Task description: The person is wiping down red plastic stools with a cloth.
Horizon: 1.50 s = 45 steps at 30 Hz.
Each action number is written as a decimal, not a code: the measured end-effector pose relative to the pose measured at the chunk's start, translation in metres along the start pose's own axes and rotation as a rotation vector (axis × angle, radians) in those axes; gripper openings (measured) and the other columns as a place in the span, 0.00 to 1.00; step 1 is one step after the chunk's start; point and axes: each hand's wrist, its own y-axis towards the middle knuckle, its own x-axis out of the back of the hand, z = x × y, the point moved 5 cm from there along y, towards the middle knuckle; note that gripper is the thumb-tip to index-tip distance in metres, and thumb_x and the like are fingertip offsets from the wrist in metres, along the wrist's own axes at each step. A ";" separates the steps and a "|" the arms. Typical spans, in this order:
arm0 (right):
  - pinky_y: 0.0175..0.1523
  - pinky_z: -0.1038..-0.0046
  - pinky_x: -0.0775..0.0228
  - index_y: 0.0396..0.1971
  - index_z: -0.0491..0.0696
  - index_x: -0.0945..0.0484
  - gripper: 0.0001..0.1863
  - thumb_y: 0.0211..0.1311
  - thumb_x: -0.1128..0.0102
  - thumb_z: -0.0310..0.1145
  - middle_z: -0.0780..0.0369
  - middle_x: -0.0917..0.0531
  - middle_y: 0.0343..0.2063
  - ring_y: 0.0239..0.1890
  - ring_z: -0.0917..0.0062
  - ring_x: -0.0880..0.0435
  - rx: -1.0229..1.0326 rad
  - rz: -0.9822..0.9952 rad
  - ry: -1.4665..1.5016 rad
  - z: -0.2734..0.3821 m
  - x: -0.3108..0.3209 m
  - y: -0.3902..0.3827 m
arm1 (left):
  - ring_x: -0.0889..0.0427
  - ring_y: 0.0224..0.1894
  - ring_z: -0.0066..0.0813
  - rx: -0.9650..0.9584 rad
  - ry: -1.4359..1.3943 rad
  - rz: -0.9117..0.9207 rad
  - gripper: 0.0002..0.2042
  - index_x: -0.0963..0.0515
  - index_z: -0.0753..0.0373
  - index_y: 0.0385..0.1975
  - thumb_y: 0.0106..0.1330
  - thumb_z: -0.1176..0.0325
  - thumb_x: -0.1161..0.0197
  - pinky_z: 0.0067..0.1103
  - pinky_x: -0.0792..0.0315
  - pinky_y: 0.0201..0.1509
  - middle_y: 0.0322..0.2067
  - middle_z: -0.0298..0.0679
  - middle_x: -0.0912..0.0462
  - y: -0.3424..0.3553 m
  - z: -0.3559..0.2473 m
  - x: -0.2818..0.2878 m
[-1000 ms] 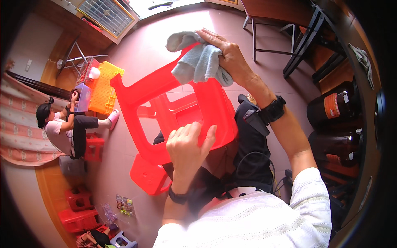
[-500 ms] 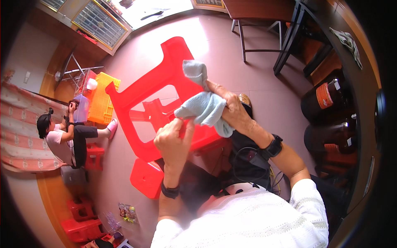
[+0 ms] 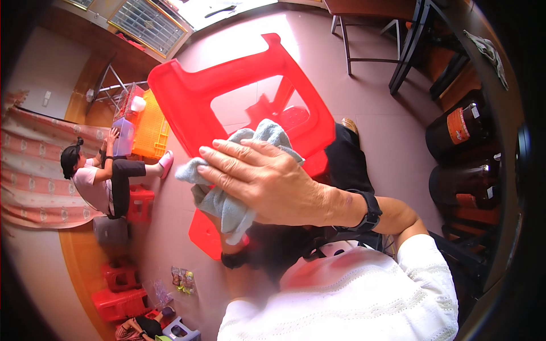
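Note:
A red plastic stool (image 3: 190, 94) is held up in front of me, tilted, with its legs and open side frame toward me. My right hand (image 3: 259, 179) lies over a light blue-grey cloth (image 3: 226, 211), its fingers stretched together across the cloth near the stool's lower left part. Folds of the cloth bunch out past the fingertips and below the palm. Most of my left hand (image 3: 230, 245) is hidden beneath the cloth and right hand; its fingers do not show. Just below, another red stool (image 3: 203, 234) shows part of its seat.
At the left a person (image 3: 94, 176) sits by a yellow crate (image 3: 152, 128) and a clear bin (image 3: 122, 136). Large dark jars (image 3: 458, 128) line the right side. A brown table (image 3: 372, 8) stands far right. Small red stools (image 3: 119, 304) sit lower left.
The stool has turned and risen in view. My right hand has swung left and down, spreading over the cloth. My left hand, visible before, is now mostly covered.

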 end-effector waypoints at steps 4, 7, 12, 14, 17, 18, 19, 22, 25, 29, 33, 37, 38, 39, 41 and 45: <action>0.60 0.67 0.34 0.50 0.52 0.23 0.19 0.56 0.45 0.31 0.61 0.24 0.55 0.58 0.72 0.26 0.039 -0.006 -0.009 0.002 -0.030 -0.017 | 0.21 0.38 0.29 -0.215 0.537 0.037 0.14 0.28 0.63 0.43 0.61 0.64 0.38 0.27 0.26 0.40 0.37 0.38 0.22 0.018 0.002 0.049; 0.62 0.65 0.38 0.48 0.49 0.22 0.18 0.55 0.46 0.31 0.60 0.24 0.54 0.59 0.70 0.27 0.061 0.033 0.044 -0.006 -0.045 -0.037 | 0.22 0.39 0.31 -0.370 0.941 0.062 0.16 0.28 0.64 0.43 0.60 0.62 0.38 0.29 0.27 0.42 0.38 0.39 0.23 0.029 0.001 0.092; 0.64 0.65 0.40 0.48 0.56 0.21 0.17 0.56 0.41 0.35 0.65 0.24 0.56 0.59 0.72 0.28 -0.025 0.136 -0.056 -0.037 -0.041 -0.057 | 0.23 0.41 0.34 -0.402 0.971 0.027 0.19 0.29 0.65 0.44 0.58 0.60 0.36 0.31 0.28 0.45 0.39 0.41 0.24 0.042 -0.002 0.101; 0.65 0.65 0.42 0.48 0.57 0.21 0.18 0.55 0.39 0.37 0.65 0.25 0.56 0.60 0.71 0.29 -0.097 0.161 -0.030 -0.048 -0.033 -0.056 | 0.23 0.42 0.35 -0.318 0.604 -0.050 0.22 0.30 0.66 0.45 0.57 0.59 0.35 0.32 0.29 0.45 0.39 0.42 0.25 0.044 -0.010 0.107; 0.66 0.64 0.43 0.49 0.58 0.21 0.21 0.52 0.36 0.41 0.65 0.26 0.57 0.62 0.70 0.32 -0.227 0.134 -0.034 -0.070 -0.040 -0.062 | 0.23 0.39 0.35 -0.540 1.118 -0.037 0.19 0.30 0.69 0.45 0.61 0.61 0.38 0.29 0.28 0.43 0.36 0.42 0.25 0.051 -0.022 0.110; 0.66 0.64 0.44 0.50 0.58 0.22 0.23 0.51 0.34 0.42 0.64 0.26 0.57 0.63 0.70 0.33 -0.280 0.093 -0.038 -0.078 -0.040 -0.064 | 0.24 0.37 0.33 -0.581 1.112 0.026 0.17 0.30 0.69 0.43 0.63 0.62 0.41 0.28 0.29 0.41 0.35 0.41 0.25 0.051 -0.025 0.102; 0.65 0.64 0.42 0.52 0.58 0.23 0.25 0.50 0.33 0.41 0.63 0.27 0.58 0.64 0.68 0.35 -0.297 0.102 0.017 -0.084 -0.040 -0.062 | 0.24 0.34 0.31 -0.624 1.104 0.087 0.14 0.29 0.69 0.41 0.65 0.63 0.43 0.26 0.29 0.40 0.33 0.40 0.25 0.051 -0.026 0.096; 0.65 0.63 0.41 0.54 0.57 0.25 0.26 0.53 0.35 0.40 0.61 0.28 0.59 0.62 0.64 0.33 -0.443 -0.014 0.143 -0.094 -0.037 -0.053 | 0.26 0.35 0.28 -0.434 0.962 0.002 0.14 0.29 0.68 0.39 0.69 0.61 0.48 0.22 0.31 0.40 0.33 0.38 0.26 0.052 -0.025 0.104; 0.65 0.62 0.39 0.56 0.55 0.27 0.26 0.57 0.38 0.41 0.58 0.29 0.60 0.60 0.62 0.32 -0.472 -0.030 0.178 -0.094 -0.038 -0.054 | 0.26 0.37 0.26 -0.199 0.718 -0.106 0.17 0.28 0.66 0.37 0.71 0.54 0.51 0.22 0.31 0.42 0.33 0.36 0.26 0.053 -0.029 0.101; 0.65 0.62 0.39 0.58 0.53 0.29 0.28 0.57 0.37 0.42 0.57 0.30 0.60 0.60 0.61 0.32 -0.468 -0.032 0.124 -0.085 -0.033 -0.052 | 0.25 0.40 0.25 -0.137 0.652 -0.003 0.21 0.28 0.65 0.39 0.71 0.49 0.55 0.22 0.29 0.44 0.36 0.37 0.24 0.050 -0.060 0.056; 0.65 0.62 0.40 0.57 0.51 0.28 0.28 0.55 0.36 0.39 0.57 0.29 0.59 0.60 0.60 0.32 -0.451 -0.015 0.002 -0.071 -0.029 -0.060 | 0.24 0.50 0.27 -0.026 0.434 -0.091 0.24 0.32 0.63 0.52 0.72 0.47 0.59 0.24 0.27 0.53 0.47 0.39 0.25 0.048 -0.047 0.045; 0.62 0.65 0.40 0.54 0.49 0.25 0.27 0.52 0.35 0.36 0.58 0.27 0.58 0.59 0.64 0.31 -0.348 0.031 -0.131 -0.043 -0.031 -0.065 | 0.23 0.46 0.25 0.029 0.280 -0.024 0.24 0.31 0.62 0.51 0.73 0.47 0.60 0.24 0.27 0.52 0.43 0.39 0.24 0.051 -0.043 0.045; 0.62 0.65 0.40 0.54 0.49 0.25 0.27 0.52 0.35 0.36 0.58 0.27 0.58 0.59 0.64 0.31 -0.345 0.029 -0.136 -0.037 -0.029 -0.061 | 0.23 0.46 0.25 0.028 0.275 -0.020 0.24 0.31 0.62 0.51 0.73 0.47 0.60 0.24 0.27 0.52 0.43 0.39 0.24 0.056 -0.040 0.049; 0.60 0.66 0.39 0.53 0.49 0.25 0.26 0.52 0.35 0.36 0.59 0.27 0.58 0.59 0.66 0.31 -0.299 0.081 -0.125 -0.026 -0.031 -0.054 | 0.24 0.50 0.28 0.031 0.296 -0.001 0.25 0.34 0.60 0.55 0.72 0.46 0.60 0.26 0.27 0.54 0.49 0.38 0.27 0.060 -0.041 0.052; 0.55 0.67 0.36 0.51 0.48 0.23 0.23 0.52 0.37 0.35 0.59 0.25 0.57 0.58 0.69 0.30 -0.183 0.119 -0.070 -0.006 -0.043 -0.044 | 0.26 0.54 0.32 0.020 0.314 0.010 0.27 0.38 0.59 0.60 0.71 0.44 0.59 0.29 0.27 0.56 0.55 0.38 0.30 0.061 -0.046 0.057; 0.54 0.69 0.34 0.50 0.47 0.24 0.25 0.48 0.37 0.33 0.59 0.26 0.56 0.55 0.70 0.28 0.044 0.167 -0.002 0.038 -0.069 -0.017 | 0.21 0.44 0.31 0.141 0.149 0.138 0.28 0.30 0.66 0.50 0.71 0.44 0.60 0.27 0.24 0.46 0.44 0.43 0.22 0.054 -0.046 0.048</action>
